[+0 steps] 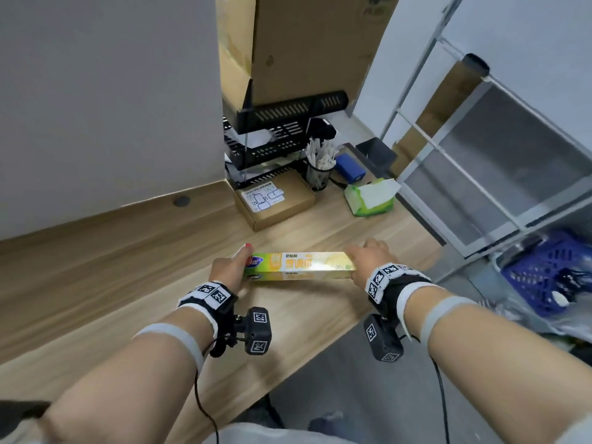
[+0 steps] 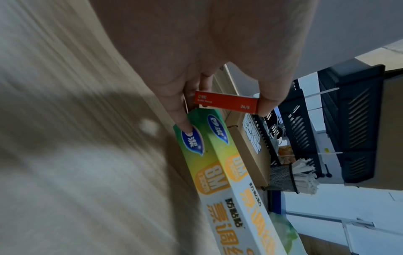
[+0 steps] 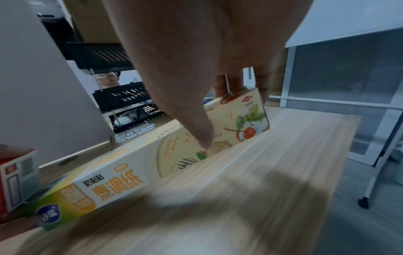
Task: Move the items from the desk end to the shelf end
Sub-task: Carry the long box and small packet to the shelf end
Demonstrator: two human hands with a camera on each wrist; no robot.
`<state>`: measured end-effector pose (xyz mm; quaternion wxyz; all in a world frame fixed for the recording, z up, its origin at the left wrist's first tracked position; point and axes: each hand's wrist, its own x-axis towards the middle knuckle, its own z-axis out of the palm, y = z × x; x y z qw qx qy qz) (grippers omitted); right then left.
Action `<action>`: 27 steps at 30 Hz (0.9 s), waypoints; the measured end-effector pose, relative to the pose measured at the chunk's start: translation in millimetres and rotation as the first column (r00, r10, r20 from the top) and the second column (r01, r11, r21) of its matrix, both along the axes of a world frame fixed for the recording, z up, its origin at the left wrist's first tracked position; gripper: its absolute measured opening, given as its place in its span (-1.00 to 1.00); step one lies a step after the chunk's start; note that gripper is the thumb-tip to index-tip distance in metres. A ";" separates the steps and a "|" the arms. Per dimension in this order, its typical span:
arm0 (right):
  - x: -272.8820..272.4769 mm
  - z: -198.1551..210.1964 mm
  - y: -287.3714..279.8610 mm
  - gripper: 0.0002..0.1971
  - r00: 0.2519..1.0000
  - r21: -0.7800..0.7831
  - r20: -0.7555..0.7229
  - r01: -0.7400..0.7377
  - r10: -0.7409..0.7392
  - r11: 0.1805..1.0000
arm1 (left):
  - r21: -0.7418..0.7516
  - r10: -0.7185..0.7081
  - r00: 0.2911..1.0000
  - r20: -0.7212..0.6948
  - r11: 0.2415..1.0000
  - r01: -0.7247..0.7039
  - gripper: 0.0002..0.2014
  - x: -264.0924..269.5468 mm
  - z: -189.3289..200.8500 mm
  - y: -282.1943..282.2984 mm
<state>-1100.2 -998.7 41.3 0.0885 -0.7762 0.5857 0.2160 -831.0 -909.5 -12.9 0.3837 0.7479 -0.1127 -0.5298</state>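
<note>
A long yellow-green box of cooking paper (image 1: 301, 265) lies crosswise low over the wooden desk (image 1: 128, 267); whether it touches the desk I cannot tell. My right hand (image 1: 365, 254) grips its right end, thumb (image 3: 196, 127) on the front face and the fingers behind. My left hand (image 1: 238, 261) is at the box's left end. There it pinches a small red box (image 2: 226, 102) between thumb and fingers, and one fingertip (image 2: 184, 125) presses on the end of the long box (image 2: 218, 163).
Behind the long box stand a flat brown parcel (image 1: 275, 203), a mesh pen cup (image 1: 317, 174), a green tissue pack (image 1: 370, 200) and black stacked trays (image 1: 275, 139). A white wheeled shelf rack (image 1: 480, 155) stands right of the desk, with a blue basket (image 1: 544, 270) on the floor.
</note>
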 end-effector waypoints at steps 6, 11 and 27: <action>19.9 -24.0 -80.8 -0.44 0.984 -0.055 0.022 -0.175 0.176 0.983 | -0.031 0.146 0.989 -0.031 0.989 -0.147 -0.66 -1.9 -5.5 -33.3; 32.3 -53.4 -148.2 -0.39 0.943 -0.044 -0.033 -0.332 0.331 0.942 | -0.029 0.294 0.954 -0.061 0.955 -0.296 -0.59 -10.7 -20.9 -51.8; 23.9 -55.4 -181.4 -0.64 0.786 0.020 0.445 -0.488 0.430 0.873 | 0.003 0.221 0.963 0.151 0.974 -0.224 -0.35 -133.2 -12.5 -67.1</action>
